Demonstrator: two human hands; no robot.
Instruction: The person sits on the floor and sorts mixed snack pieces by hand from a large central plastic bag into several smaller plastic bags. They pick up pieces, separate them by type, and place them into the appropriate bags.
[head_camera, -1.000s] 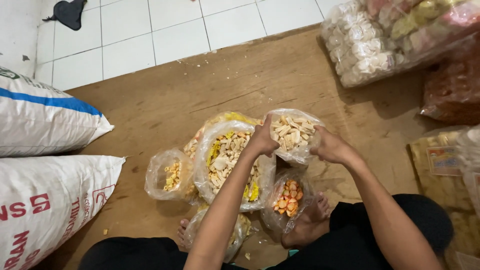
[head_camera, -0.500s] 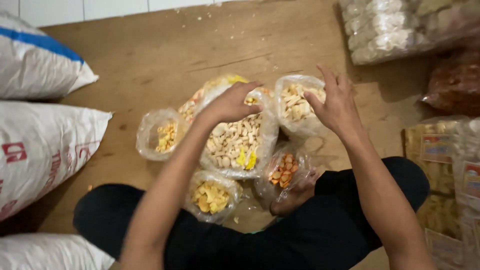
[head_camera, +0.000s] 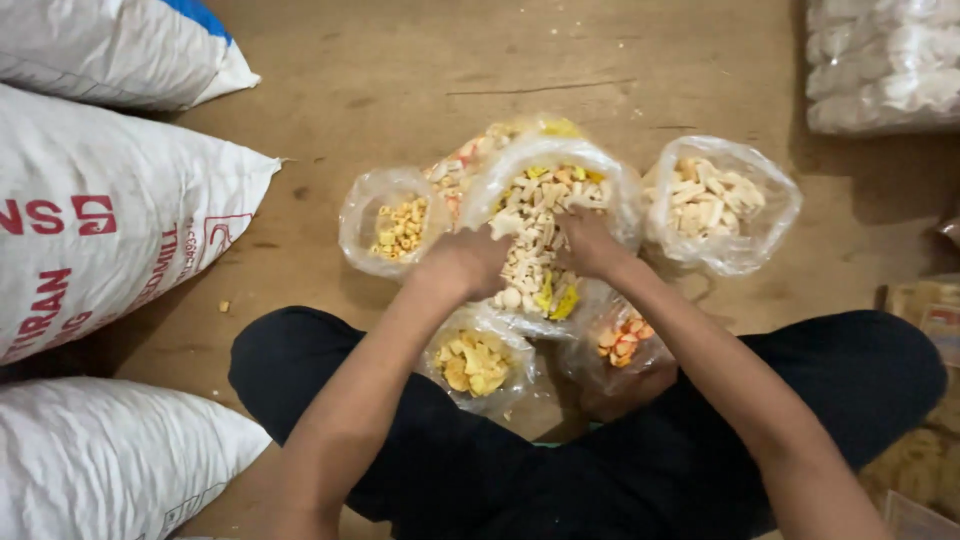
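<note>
Now both hands are down at the big middle bag, the clear one full of pale puffed crackers with a few yellow bits, which sits on the brown floor right in front of the crossed legs. The left hand is curled at the bag's near left rim, and the right hand is curled at its near right side with fingers among the crackers; each seems to pinch plastic, but how tight I cannot tell. To do this well, I think each hand should grip the thin plastic edge and not the crackers, and pull softly so the bag does not rip or tip. Small bags crowd close: the corn-yellow bag on the left, the white-stick bag on the right, the yellow-chip bag and the orange-chip bag just below, so elbows should stay in. Half a second ago the left hand hovered open over the middle bag and the right hand was spread by the white-stick bag; both have since come down together onto the middle bag. The view has also shifted, so the white sacks look nearer.
</note>
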